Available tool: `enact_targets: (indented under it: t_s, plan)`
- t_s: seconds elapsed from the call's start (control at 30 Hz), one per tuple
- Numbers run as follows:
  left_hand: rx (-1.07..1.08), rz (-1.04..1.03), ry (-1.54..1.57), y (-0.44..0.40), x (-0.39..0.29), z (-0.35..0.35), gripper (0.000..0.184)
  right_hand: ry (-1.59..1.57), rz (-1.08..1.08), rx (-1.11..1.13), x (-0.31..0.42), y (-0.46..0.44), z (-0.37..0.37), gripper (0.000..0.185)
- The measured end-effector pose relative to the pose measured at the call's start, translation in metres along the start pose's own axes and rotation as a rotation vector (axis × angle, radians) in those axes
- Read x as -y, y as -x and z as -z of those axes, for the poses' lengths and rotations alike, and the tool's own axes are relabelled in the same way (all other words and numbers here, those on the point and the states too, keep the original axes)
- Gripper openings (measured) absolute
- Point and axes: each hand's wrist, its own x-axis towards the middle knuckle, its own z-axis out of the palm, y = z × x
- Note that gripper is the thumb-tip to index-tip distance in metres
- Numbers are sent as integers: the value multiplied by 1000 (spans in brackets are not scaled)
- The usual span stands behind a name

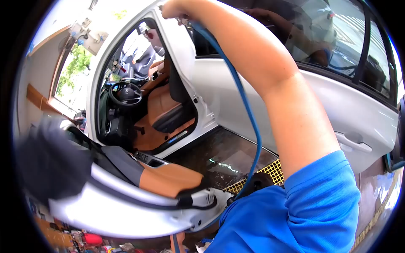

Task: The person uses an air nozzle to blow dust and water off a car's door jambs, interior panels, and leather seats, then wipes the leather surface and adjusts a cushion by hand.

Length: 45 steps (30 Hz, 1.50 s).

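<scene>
My right arm, in a blue sleeve, stretches up across the view. At the top edge of the car's door opening, my right hand (174, 10) has its fingers curled around the upper end of a blue hose (244, 99). The exact grip is partly hidden by the hand. From there the hose hangs down beside the silver-white car body (185, 46) towards my blue shirt. My left hand cannot be made out. The front door (122, 211) stands open at the lower left, with brown and grey trim (168, 179) on its inner side.
Inside the car are a steering wheel (125, 93) and a brown and black seat (164, 107). The closed rear door has a handle (353, 142). Yellow grating (276, 172) lies beside wet dark floor. A blurred dark shape (55, 162) is at the left; red items (93, 239) lie below.
</scene>
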Motion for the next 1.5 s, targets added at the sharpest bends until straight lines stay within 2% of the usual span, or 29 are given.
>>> enact_targets:
  t_s: [0.03, 0.1, 0.13, 0.17, 0.23, 0.3, 0.37, 0.43, 0.6, 0.63, 0.7, 0.77, 0.83, 0.87, 0.9, 0.97, 1.1, 1.13, 1.17, 1.23, 1.3, 1.33, 1.43, 1.47, 1.5]
  plan:
    - [-88, 139, -39, 26, 5, 4, 17, 114, 122, 46, -5, -14, -14, 35]
    - [-266, 395, -103, 75, 11, 9, 19, 46, -150, -25, 14, 33, -33, 39]
    - [-357, 476, -126, 98, 15, 12, 21, -120, -214, 4, 7, 28, -52, 38]
    - [-446, 559, -148, 119, 18, 14, 22, 103, -59, 27, 9, 43, -64, 36]
    - [-603, 682, -185, 158, 29, 21, 24, 299, -119, 195, 0, 42, -100, 33]
    - [-735, 764, -222, 195, 37, 29, 27, 66, -265, 244, -12, 69, -129, 31]
    - [-858, 843, -263, 222, 49, 41, 29, -26, -367, 311, -17, 78, -163, 30]
    - [-946, 903, -328, 239, 55, 54, 32, -38, -444, 356, -29, 83, -192, 29]
    - [-1057, 965, -426, 266, 77, 47, 38, -71, -447, 425, -57, 91, -248, 32]
    - [-1050, 938, -490, 269, 107, 32, 39, -55, -445, 431, -70, 83, -271, 32]
    - [-1210, 694, -225, 266, 118, -11, 40, -47, -457, 488, -78, 96, -293, 33]
    - [-1083, 803, -273, 229, 85, -50, 43, -42, -476, 545, -89, 102, -320, 33]
    - [-1296, 833, -69, 150, 16, -75, 42, 13, -562, 584, -99, 99, -348, 31]
    - [-1283, 849, -112, 149, 13, -85, 39, 42, -567, 587, -102, 105, -355, 29]
    - [-1238, 947, -131, 123, -23, -76, 38, 50, -570, 604, -103, 106, -364, 29]
    - [-1223, 1111, -110, 122, -21, -76, 42, 83, -545, 677, -117, 110, -383, 29]
    - [-1210, 1211, -4, 120, -38, -70, 49, 38, -559, 758, -149, 100, -421, 30]
    - [-1330, 1283, 212, 119, -37, -70, 51, 7, -587, 790, -158, 96, -431, 29]
    - [-1357, 1320, 210, 105, -52, -66, 53, -23, -613, 830, -164, 92, -443, 28]
    - [-1336, 1379, 184, 110, -55, -70, 50, -43, -649, 851, -176, 85, -463, 27]
    - [-1171, 1447, 163, 144, -28, -89, 48, -65, -691, 889, -189, 73, -489, 25]
    - [-1091, 1354, 109, 141, -34, -94, 48, -91, -715, 898, -194, 71, -499, 25]
    - [-1126, 1219, 236, 56, -94, -97, 40, -76, -673, 986, -206, 60, -524, 29]
    - [-1143, 1114, 239, 34, -105, -95, 38, -61, -638, 947, -202, 61, -522, 31]
    - [-1135, 1133, 251, 21, -107, -95, 38, -46, -610, 904, -195, 64, -514, 33]
